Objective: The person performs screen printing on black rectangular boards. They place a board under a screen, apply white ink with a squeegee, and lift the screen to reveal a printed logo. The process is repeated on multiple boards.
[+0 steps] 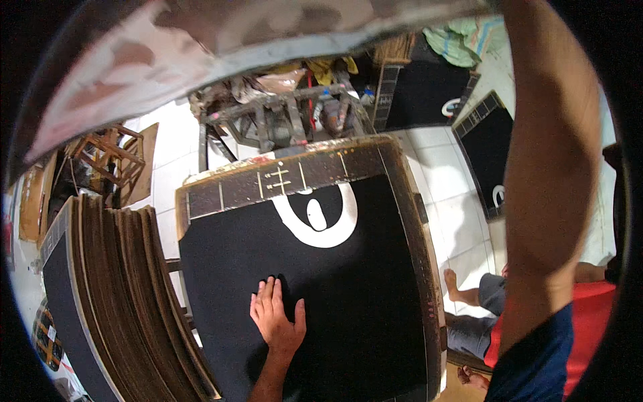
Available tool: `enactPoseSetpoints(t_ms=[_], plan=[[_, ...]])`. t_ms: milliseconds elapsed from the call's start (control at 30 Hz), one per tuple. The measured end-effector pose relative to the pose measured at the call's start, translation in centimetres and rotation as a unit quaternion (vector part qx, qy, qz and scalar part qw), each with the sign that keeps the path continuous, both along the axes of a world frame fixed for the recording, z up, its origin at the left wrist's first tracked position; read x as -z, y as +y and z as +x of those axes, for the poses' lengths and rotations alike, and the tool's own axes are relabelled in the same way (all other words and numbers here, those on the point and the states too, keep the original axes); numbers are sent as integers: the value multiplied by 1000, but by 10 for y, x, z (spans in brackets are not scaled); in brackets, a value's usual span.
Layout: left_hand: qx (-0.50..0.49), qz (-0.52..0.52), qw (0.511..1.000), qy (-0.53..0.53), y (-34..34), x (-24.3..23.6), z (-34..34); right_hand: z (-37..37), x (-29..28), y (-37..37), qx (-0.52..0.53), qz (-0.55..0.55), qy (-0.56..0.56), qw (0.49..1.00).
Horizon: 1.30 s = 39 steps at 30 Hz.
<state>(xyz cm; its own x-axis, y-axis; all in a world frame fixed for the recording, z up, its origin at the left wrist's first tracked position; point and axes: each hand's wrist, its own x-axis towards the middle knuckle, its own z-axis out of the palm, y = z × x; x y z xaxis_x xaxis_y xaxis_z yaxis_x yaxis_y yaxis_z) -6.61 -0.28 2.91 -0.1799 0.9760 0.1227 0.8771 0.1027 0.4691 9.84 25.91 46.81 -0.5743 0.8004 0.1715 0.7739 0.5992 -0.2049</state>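
Note:
My left hand (278, 316) lies flat, fingers stretched out and slightly apart, on black fabric (355, 301) spread over a board (238, 181) with a marked, paint-worn border. A white printed ring (315, 239) with an oval inside sits on the fabric's upper part, beyond my fingertips. My right arm rises along the right side past the top edge; its hand is out of sight. Overhead, a large pale, pink-stained panel (154, 47) spans the top of the view.
Stacked boards (114, 288) stand at left beside a wooden rack (120, 154). A cluttered metal frame (295, 114) is behind. Printed boards (422, 94) rest at upper right above tiled floor (435, 174). Another person in red top and grey shorts (596, 321) is close at right.

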Motion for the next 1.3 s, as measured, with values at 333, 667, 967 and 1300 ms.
enactPoseSetpoints(t_ms=[333, 667, 967, 1300], plan=[[-128, 217, 563, -787, -19, -159, -17, 25, 245, -139, 32, 265, 139, 954], [-157, -146, 883, -418, -43, -34, -69, 19, 358, -148, 53, 71, 52, 995], [-32, 52, 987, 148, -24, -11, -67, -15, 340, -14, 31, 138, 22, 990], [-34, 21, 991, 125, -29, -4, -68, -3, 361, -54, 25, 113, 37, 993]])
